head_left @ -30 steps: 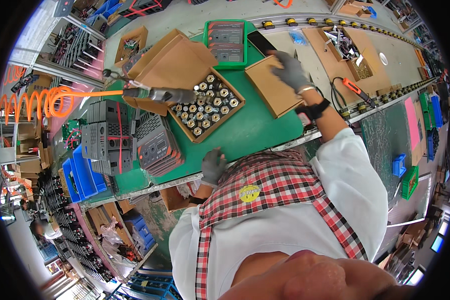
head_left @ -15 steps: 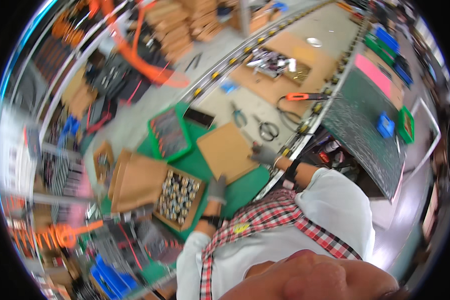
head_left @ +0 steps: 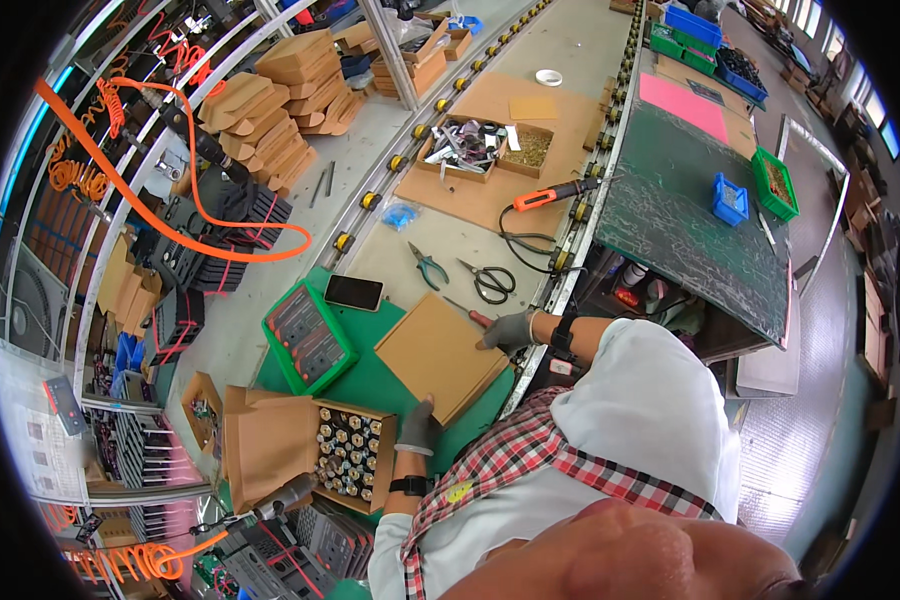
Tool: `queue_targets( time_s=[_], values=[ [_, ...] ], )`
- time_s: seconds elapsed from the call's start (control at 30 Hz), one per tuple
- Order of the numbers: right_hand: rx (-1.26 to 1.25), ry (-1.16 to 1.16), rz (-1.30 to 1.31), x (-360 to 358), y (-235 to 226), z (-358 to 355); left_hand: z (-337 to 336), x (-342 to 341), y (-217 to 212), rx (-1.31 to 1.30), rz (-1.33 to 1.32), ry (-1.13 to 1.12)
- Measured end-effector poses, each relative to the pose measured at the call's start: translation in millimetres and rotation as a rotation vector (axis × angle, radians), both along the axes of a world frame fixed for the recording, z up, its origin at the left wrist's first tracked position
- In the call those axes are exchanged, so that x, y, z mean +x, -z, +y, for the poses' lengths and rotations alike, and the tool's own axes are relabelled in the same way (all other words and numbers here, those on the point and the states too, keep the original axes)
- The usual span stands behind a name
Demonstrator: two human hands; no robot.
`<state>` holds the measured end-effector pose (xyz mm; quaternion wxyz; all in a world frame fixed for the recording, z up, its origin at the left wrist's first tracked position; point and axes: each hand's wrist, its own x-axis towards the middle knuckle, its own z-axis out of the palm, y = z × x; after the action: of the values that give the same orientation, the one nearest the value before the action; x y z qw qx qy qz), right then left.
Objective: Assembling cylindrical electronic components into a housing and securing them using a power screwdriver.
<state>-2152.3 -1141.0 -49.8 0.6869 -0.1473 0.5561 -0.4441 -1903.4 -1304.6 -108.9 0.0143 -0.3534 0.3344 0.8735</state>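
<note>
A flat closed cardboard box (head_left: 442, 352) lies on the green mat (head_left: 475, 432) in front of me. My left hand (head_left: 419, 428), in a grey glove, grips its near left corner, thumb up against the edge. At its right corner my right hand (head_left: 511, 331), gloved too, is closed on the edge with the fingers partly hidden. A screwdriver (head_left: 479, 318) with a red handle shows beside the box, close to my right fingers. Left of my left hand stands an open carton (head_left: 384, 466) holding several rows of round metal-topped parts (head_left: 348, 452).
Beyond the box lie a green tray (head_left: 348, 358) of dark panels, a phone (head_left: 354, 292), pliers (head_left: 430, 264) and scissors (head_left: 490, 284). An orange-handled tool (head_left: 545, 197) rests by the right roller rail. A power screwdriver (head_left: 288, 496) hangs over the carton's near side.
The view has turned and steadied, so the bench appears shifted. Both hands remain at the cardboard box's corners. The power screwdriver now shows near the open carton.
</note>
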Motion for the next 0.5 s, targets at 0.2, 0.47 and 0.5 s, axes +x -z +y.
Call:
queue_targets(
  time_s=[0.2,0.47,0.5],
  values=[
    [0.012,0.034,0.001,0.9,35.1,7.9,13.0,4.0,-0.2,-0.062,-0.074,0.133],
    [0.010,-0.013,0.237,11.6,32.8,2.9,5.5,7.7,13.6,-0.137,-0.065,0.004],
    [0.036,0.030,0.270,13.1,32.9,4.3,3.6,9.1,14.1,-0.511,-0.097,0.203]
  ],
)
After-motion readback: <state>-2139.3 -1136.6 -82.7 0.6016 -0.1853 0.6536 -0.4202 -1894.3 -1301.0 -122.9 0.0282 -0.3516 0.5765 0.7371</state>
